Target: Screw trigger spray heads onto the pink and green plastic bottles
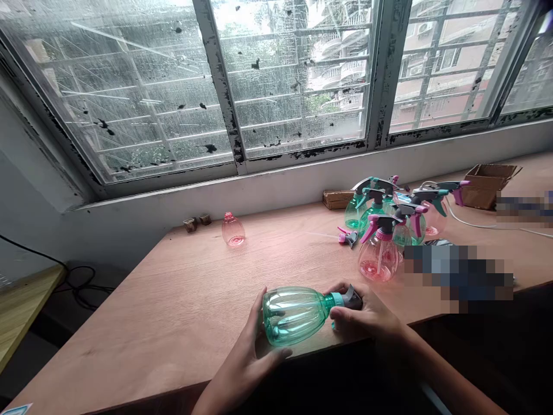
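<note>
A clear green spray bottle (296, 316) lies on its side between my hands, just above the table's front edge. My left hand (254, 346) cups its rounded base, thumb below and fingers behind. At the other end, my right hand (363, 311) grips the dark grey spray head (352, 298), where a turquoise collar meets the bottle neck. Beyond my right hand stands a pink spray bottle (379, 259) with a grey and pink head. A loose pink and grey spray head (348, 237) with its thin tube lies on the table to the left of that bottle.
A headless pink bottle (233, 230) stands at the back left, near two small brown objects (196, 222). Several green and pink spray bottles (375, 210) crowd the right side. Behind are a cardboard box (484, 187) and a white cable (475, 225). Windows line the wall.
</note>
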A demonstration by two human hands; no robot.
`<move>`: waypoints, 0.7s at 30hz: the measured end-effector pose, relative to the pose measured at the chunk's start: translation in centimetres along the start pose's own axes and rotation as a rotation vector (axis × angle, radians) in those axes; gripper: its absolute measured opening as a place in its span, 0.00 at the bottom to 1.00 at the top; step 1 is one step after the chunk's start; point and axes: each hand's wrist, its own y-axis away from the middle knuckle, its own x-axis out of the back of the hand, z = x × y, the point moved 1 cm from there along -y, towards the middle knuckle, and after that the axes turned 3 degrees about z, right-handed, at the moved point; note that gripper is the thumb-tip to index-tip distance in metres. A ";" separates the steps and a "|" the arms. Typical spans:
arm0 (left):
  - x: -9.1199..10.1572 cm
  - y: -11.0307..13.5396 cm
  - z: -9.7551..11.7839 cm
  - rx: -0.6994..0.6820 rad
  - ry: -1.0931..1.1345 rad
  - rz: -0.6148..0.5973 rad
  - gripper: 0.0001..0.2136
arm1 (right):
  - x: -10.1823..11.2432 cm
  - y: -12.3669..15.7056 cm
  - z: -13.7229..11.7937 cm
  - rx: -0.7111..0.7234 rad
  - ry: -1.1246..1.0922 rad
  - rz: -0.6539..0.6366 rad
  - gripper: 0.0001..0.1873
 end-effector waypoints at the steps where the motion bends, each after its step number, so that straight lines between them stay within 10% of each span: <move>1: 0.0 0.0 0.1 0.008 0.021 -0.002 0.43 | 0.0 0.0 0.0 -0.002 -0.003 -0.003 0.20; 21: -0.1 -0.1 0.3 0.008 0.008 0.007 0.45 | -0.1 -0.2 -0.4 0.001 0.039 -0.002 0.20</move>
